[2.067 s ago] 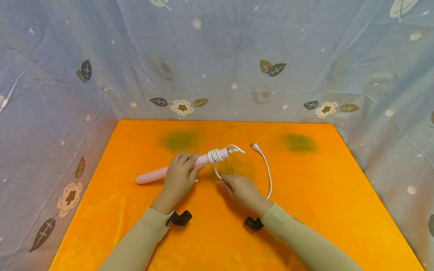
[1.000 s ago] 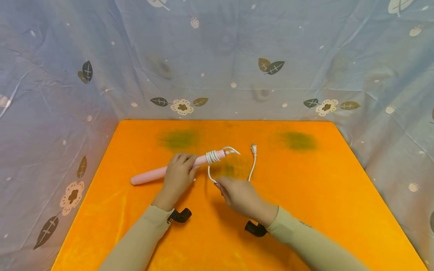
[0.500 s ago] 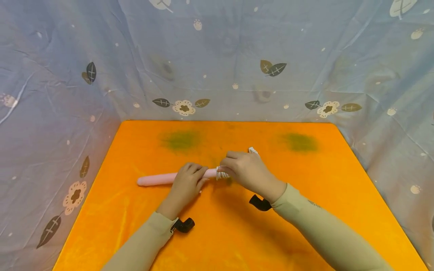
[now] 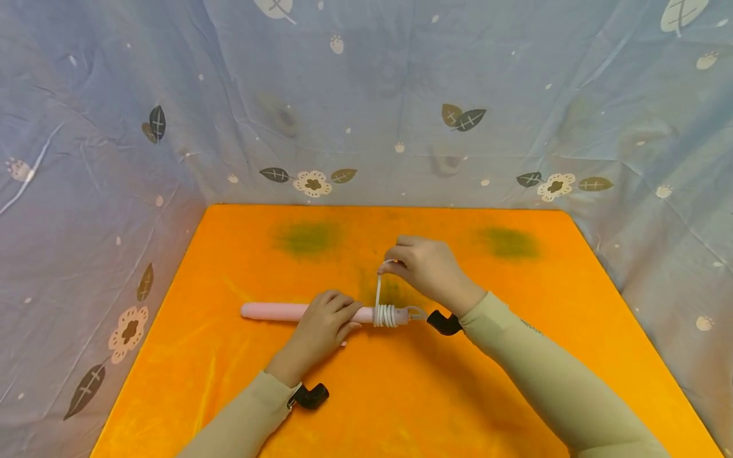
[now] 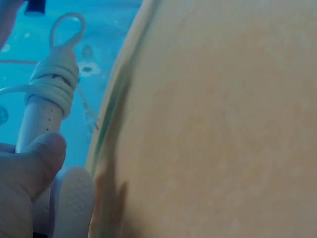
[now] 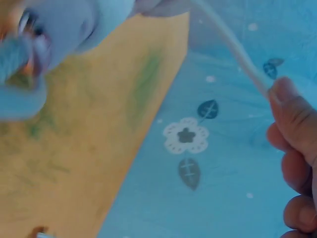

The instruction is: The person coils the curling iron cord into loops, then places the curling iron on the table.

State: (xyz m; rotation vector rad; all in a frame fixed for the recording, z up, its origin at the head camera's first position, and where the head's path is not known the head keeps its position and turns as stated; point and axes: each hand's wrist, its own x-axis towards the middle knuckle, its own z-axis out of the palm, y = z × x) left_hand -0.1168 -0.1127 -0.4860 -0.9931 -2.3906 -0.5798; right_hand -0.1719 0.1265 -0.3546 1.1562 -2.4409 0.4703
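A pink curling iron (image 4: 275,311) lies nearly level across the head view, barrel tip to the left. My left hand (image 4: 323,327) grips it around the middle. In the left wrist view its dotted lever (image 5: 74,203) shows beside my thumb (image 5: 47,148). White cord coils (image 4: 387,316) wrap the handle near its right end. Beyond the handle my right hand (image 4: 429,264) is raised, pinching the cord (image 4: 378,289) between thumb and fingers and drawing it up taut from the coils. A plug (image 5: 90,115) dangles faintly in the left wrist view; my right hand hides it in the head view.
An orange cloth-covered table (image 4: 229,381) with greenish patches (image 4: 309,236) lies beneath. Blue-grey patterned curtains (image 4: 366,95) enclose its back and sides. A black wrist mount (image 4: 312,396) sits at my left cuff, another (image 4: 445,322) at my right, close to the handle end.
My right hand, first on the near side of the handle, has carried the cord over to the far side. The curling iron has swung level, its handle end coming nearer me.
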